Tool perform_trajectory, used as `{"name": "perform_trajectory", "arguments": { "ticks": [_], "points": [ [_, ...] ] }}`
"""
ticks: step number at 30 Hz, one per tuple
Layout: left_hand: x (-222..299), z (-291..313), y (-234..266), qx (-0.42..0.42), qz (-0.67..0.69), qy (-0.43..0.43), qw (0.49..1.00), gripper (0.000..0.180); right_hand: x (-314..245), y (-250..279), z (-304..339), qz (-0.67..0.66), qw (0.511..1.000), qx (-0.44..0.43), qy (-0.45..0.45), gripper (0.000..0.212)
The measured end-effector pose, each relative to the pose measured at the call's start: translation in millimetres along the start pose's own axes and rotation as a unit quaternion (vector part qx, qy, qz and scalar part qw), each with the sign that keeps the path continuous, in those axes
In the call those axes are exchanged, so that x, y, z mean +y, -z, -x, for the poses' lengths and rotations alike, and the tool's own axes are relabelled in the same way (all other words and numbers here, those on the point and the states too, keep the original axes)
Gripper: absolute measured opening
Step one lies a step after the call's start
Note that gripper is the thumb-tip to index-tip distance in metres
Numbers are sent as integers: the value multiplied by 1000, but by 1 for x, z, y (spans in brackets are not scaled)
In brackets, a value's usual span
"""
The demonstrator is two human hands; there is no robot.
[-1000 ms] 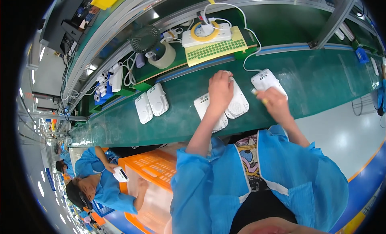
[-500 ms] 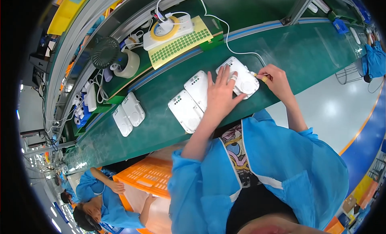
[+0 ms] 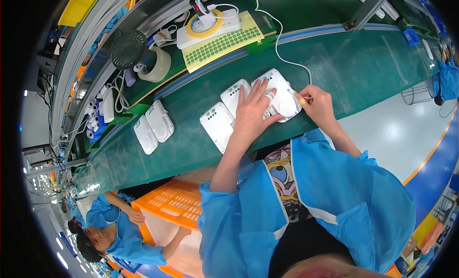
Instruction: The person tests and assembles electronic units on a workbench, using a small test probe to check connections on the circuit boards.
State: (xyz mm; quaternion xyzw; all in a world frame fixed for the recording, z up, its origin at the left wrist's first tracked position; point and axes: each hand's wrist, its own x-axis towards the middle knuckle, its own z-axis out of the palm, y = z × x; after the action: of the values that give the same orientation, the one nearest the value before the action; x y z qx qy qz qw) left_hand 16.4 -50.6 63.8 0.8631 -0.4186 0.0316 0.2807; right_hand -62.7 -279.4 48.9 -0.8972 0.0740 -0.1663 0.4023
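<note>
Closest in, there's an orange crate (image 3: 167,200) left of your body with something pale in it, can't make out what. Your left hand (image 3: 254,110) lies over the white device (image 3: 283,92) on the green worktop (image 3: 363,82), fingers spread, not gripping. The device's long axis slants far-left to near-right, round disc (image 3: 287,106) at your end. Your right fingers are pinched on the white cable (image 3: 300,65) by its right edge; can't tell if it's plugged in. Two similar units (image 3: 216,124) sit just left, and the blue bin (image 3: 99,130) beyond holds white cylinders (image 3: 90,118).
</note>
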Motion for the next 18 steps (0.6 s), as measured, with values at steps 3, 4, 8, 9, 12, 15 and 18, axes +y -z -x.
{"name": "perform_trajectory", "arguments": {
  "ticks": [3,4,8,9,12,15,18],
  "points": [
    [-1,3,0,-2,-1,-1,1000,74,-5,-7,1,-26,1000,-11,11,15],
    [-2,3,1,0,-2,0,1000,74,-5,-8,-1,-26,999,-12,14,15],
    [-6,2,9,-9,6,3,1000,73,-5,-12,-9,-73,997,-21,20,13],
    [-7,1,12,-13,22,-4,1000,73,-4,-11,-9,-95,995,-23,13,13],
    [-23,-7,28,-22,87,2,996,60,3,-7,-11,-88,995,-39,13,13],
    [-45,-20,52,109,126,38,985,38,4,-11,-14,-100,994,-40,33,15],
    [-72,-39,87,287,-28,56,956,24,4,-12,-14,-97,994,-36,38,16]
  ]
}}
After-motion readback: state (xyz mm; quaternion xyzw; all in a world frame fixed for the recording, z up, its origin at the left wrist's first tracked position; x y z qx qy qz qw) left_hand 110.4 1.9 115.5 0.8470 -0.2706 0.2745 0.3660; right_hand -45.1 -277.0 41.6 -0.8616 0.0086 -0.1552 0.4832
